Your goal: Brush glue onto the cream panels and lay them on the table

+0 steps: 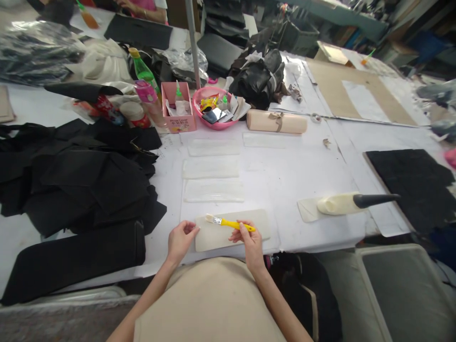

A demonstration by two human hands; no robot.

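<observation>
A paintbrush (228, 223) with a yellow handle and pale bristles is held in my right hand (251, 240), bristles pointing left. Beneath it a beige flat panel (217, 240) lies on the white-covered table, near the front edge. My left hand (183, 241) is at the panel's left edge, thumb and fingertips pinched together; whether anything is between them is too small to make out. Beyond the panel, several translucent strips (213, 191) lie in rows. To the right, a cream-coated container with a dark handle (337, 204) rests on a pale sheet (307, 210).
Black cut pieces (89, 175) pile up at left, with a folded black panel (78, 259) in front. A pink box (179, 118), a pink basin (217, 124) and a beige roll (260, 120) stand behind. Black sheets (409, 185) lie at right. Another person's arm (144, 12) shows at the far side.
</observation>
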